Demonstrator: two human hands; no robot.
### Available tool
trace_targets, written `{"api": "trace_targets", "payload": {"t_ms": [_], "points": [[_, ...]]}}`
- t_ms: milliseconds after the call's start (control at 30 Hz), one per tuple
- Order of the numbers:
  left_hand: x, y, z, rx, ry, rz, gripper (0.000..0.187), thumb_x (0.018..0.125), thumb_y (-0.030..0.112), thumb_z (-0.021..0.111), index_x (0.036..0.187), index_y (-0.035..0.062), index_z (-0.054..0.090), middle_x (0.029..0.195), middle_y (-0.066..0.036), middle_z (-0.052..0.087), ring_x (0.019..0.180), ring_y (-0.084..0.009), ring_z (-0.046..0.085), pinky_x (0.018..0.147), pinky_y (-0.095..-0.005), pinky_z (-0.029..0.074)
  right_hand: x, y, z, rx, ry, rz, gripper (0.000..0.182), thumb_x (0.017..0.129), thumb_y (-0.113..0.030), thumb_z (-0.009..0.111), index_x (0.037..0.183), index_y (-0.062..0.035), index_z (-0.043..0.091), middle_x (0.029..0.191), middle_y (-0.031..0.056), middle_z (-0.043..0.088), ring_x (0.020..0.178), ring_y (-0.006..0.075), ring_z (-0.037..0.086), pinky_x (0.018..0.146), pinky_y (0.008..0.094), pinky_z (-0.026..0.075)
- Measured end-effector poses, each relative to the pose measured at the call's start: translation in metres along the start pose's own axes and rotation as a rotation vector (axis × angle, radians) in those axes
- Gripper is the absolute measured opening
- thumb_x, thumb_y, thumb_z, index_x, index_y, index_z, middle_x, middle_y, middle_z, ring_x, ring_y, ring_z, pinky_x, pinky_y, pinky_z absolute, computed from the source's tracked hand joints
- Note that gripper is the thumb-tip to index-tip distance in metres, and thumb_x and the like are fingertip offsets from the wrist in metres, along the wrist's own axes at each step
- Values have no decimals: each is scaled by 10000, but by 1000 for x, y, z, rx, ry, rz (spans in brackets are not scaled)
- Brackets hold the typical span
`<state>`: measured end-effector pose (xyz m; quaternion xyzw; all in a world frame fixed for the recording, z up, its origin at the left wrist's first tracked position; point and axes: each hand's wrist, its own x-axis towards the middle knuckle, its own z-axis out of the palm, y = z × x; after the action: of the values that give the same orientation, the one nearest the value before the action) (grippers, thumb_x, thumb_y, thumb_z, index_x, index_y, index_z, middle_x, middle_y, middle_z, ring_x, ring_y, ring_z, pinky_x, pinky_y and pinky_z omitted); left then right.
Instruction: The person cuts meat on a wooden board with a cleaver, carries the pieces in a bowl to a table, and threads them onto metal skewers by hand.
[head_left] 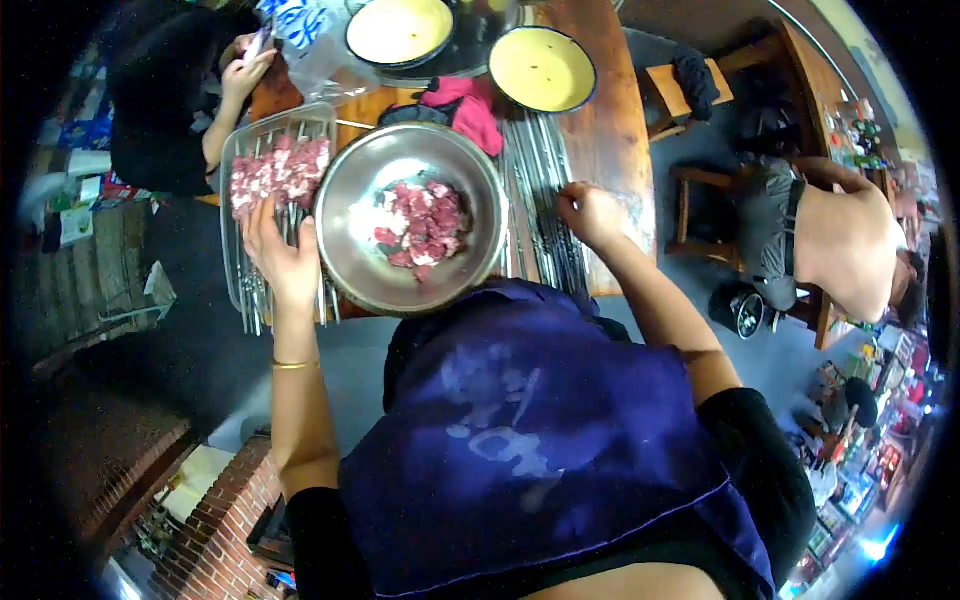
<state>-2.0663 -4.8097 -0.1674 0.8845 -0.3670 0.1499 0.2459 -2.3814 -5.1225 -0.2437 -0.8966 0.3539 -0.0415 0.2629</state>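
Note:
My left hand [282, 250] lies over a clear plastic tray [231, 270], its fingers stretched out and touching the skewered meat [280, 172]. The metal ends of those skewers stick out past the tray's near edge. Right of the tray stands a steel bowl [345, 265] holding chunks of raw red and white meat [428, 225]. My right hand [592, 215] is at the right side of a bundle of bare metal skewers [540, 190], fingers curled closed. What sits between those fingers, if anything, is too small to make out.
Two basins of yellow liquid [400, 30] [543, 70] stand at the back of the wooden table [615, 120]. A pink and black cloth [470, 110] lies behind the bowl. Another person's hand [245, 70] holds a phone at far left. A shirtless person [845, 235] sits at right.

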Motion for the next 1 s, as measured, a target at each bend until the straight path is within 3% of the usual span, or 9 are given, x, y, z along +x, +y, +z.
{"api": "trace_targets", "payload": {"t_ms": [33,167,300,467,533,633,733,900,1000], "points": [[-4,13,-1,-33,-13,33,594,817,213,690,1345,22,495,1390,-203,463,1348,-422,320,1131,-527,228,4,-5,9,-12,4,46,215,835,-290,642,870,-89,712,892,160,686,823,360,664,731,458,534],[-14,50,-6,-61,-70,132,622,836,218,680,1373,7,448,1413,-198,440,1362,-429,301,1128,-534,231,5,-4,28,-26,53,103,248,822,-247,670,1028,-119,619,991,153,632,863,374,645,738,455,522],[-31,62,-10,-93,-115,116,630,833,185,687,1384,9,439,1413,-192,446,1362,-421,309,1131,-517,236,2,0,25,4,154,99,153,839,-233,648,933,-113,635,944,144,636,847,349,651,728,461,521],[-47,72,-3,-187,-167,91,633,827,171,694,1381,7,436,1385,-187,475,1357,-408,338,1132,-494,252,8,-29,35,-149,-67,-82,270,829,-327,660,911,-74,609,904,151,655,825,348,668,677,468,544],[-49,73,-2,-208,-164,99,641,826,127,697,1392,3,424,1401,-181,472,1367,-385,337,1130,-487,248,13,-33,44,-124,1,-8,252,814,-345,648,846,-96,638,874,133,656,787,364,654,685,467,528],[-49,75,-7,-254,-134,62,610,827,111,690,1372,-5,443,1387,-190,480,1351,-386,356,1124,-482,260,19,-35,45,-160,-86,47,300,829,-343,662,955,-74,623,942,163,671,838,362,670,711,484,542],[-51,73,-8,-252,-190,14,580,829,104,684,1354,-3,463,1371,-195,489,1317,-383,397,1108,-469,296,29,-37,40,-84,-146,135,220,811,-302,645,858,-93,693,873,165,692,854,355,673,730,463,543],[-43,70,9,-303,-379,75,357,828,131,678,1174,61,622,1138,-164,642,1088,-358,582,963,-428,448,43,-18,38,78,-179,211,297,736,-336,681,858,-69,722,850,191,699,834,364,681,782,448,541],[-43,66,36,-253,-501,97,259,837,122,665,1094,88,664,1028,-132,678,907,-317,651,803,-399,518,39,-11,39,205,-34,168,268,748,-287,682,845,-38,691,803,187,690,784,355,677,748,434,541]]}}
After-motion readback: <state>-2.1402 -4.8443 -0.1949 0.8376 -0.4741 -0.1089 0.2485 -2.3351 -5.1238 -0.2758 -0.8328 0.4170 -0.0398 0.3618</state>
